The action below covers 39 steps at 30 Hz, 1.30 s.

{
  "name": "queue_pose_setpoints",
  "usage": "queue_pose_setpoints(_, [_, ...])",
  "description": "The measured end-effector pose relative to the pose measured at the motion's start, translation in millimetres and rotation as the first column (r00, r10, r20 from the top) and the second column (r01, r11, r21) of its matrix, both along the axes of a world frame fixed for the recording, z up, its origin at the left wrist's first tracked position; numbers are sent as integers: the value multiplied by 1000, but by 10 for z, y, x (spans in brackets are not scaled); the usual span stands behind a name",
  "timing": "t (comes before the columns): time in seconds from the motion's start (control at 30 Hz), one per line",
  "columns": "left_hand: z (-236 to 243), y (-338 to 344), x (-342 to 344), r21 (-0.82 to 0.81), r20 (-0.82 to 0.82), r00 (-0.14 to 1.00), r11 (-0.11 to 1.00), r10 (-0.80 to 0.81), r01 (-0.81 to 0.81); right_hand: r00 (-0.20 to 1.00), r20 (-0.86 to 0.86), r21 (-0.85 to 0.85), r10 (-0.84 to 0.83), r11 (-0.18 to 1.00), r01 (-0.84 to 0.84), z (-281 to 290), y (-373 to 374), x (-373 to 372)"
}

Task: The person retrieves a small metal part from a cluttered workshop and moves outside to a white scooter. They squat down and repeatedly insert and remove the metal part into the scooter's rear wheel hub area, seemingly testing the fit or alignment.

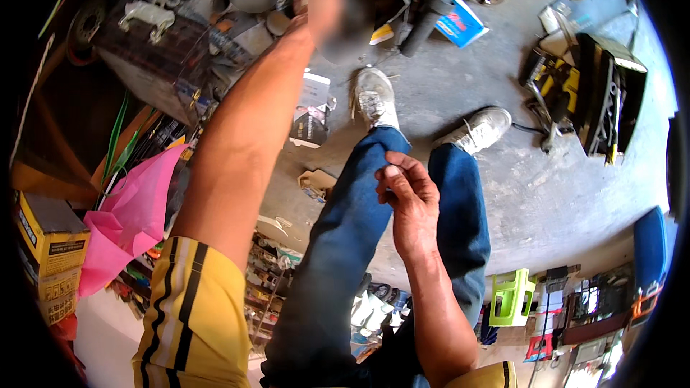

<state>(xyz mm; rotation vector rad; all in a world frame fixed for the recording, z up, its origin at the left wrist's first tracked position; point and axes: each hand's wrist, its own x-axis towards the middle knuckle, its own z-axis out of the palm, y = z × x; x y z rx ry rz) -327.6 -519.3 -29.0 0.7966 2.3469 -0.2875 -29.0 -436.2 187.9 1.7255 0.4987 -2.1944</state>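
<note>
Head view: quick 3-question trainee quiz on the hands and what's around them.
1. True or false: the right hand rests at the knee of the blue jeans.
2. Which hand reaches up and away toward the cluttered parts at the top of the picture?
3. What lies nearest the left forearm? A) pink bag B) green stool C) blue booklet

Key: 1 true; 2 the left hand, its end blurred, so its grip cannot be told; 3 A.

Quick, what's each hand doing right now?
Left hand: reaching up among the clutter, blurred; cannot be told.
Right hand: fingers curled over the jeans, nothing visibly held.
</note>
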Motion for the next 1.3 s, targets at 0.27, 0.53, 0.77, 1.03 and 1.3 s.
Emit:
queue_pose_setpoints(0.27, [-103,-219,-81,-139,200,949,966,245,-220,977,-130,27,-167,985,171,23,191,137])
queue_pose_setpoints(0.53, [940,-88,761,305,225,974,950,-7,-64,951,-212,188,-227,945,267,557,34,1258])
queue_pose_setpoints(0.77, [4698,1739,3350,169,824,535,821,185,-545,850,-256,330,-461,784,525,2583,1171,2074])
queue_pose_setpoints(1.03, [7123,3643,4583,853,238,633,470,-737,227,645,-467,509,-605,412,756,4587,2728,3280])
queue_pose_setpoints(1.3, [8308,5258,5145,789,-443,215,-264,-870,554,810,-529,614,-254,544,572,5777,3934,4327])
